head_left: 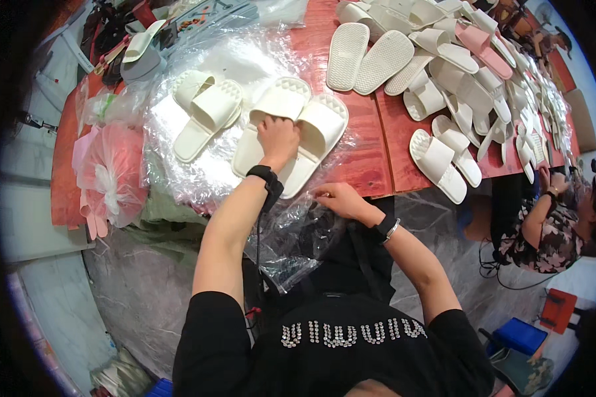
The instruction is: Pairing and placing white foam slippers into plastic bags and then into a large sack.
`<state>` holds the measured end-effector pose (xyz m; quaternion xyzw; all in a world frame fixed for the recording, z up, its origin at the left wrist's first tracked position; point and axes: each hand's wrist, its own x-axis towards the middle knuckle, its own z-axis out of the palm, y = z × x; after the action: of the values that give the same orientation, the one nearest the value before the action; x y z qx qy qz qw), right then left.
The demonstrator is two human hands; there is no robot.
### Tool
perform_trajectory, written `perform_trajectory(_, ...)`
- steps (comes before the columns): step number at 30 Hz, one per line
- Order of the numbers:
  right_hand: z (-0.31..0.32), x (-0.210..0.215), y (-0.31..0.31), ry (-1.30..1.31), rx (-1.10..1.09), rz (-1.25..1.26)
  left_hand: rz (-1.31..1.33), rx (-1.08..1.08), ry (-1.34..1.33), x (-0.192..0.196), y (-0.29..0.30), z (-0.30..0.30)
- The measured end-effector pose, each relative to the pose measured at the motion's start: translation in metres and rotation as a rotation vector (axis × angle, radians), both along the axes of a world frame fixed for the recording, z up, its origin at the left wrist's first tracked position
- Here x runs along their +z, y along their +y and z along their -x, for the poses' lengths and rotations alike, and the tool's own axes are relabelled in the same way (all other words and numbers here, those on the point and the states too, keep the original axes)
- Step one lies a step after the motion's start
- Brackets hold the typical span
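My left hand [278, 135] rests on a pair of cream slide slippers [291, 129] lying side by side on clear plastic bags [232, 73] on the red table [371, 159], fingers gripping between the two. My right hand [338, 198] is at the table's near edge, pinching the edge of a clear plastic bag [298, 231] that hangs down over my lap. Another cream pair [205, 112] lies stacked to the left on the plastic.
Many loose cream and pink slippers [457, 66] cover the table's right half. A bundle of pink items in a bag [112, 175] sits at the left. Another person [549, 225] sits at the right, below the table's edge. A blue stool [520, 334] stands lower right.
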<state>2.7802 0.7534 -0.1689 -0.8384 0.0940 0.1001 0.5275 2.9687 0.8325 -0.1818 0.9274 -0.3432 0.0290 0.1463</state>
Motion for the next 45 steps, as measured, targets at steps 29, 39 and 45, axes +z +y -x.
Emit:
perform_trajectory(29, -0.032, 0.113, -0.039, -0.556, 0.233, 0.255, 0.706, -0.430, 0.674, 0.032, 0.179, 0.113)
perform_trajectory(39, -0.015, 0.130, -0.027, -0.442, 0.369, 0.382, 0.855, -0.314, 1.290, 0.058, 0.156, 0.101)
perform_trajectory(45, -0.004, 0.149, -0.004, -0.476, 0.312, 0.394, 1.325, -0.156, 1.547, 0.075, 0.142, 0.110)
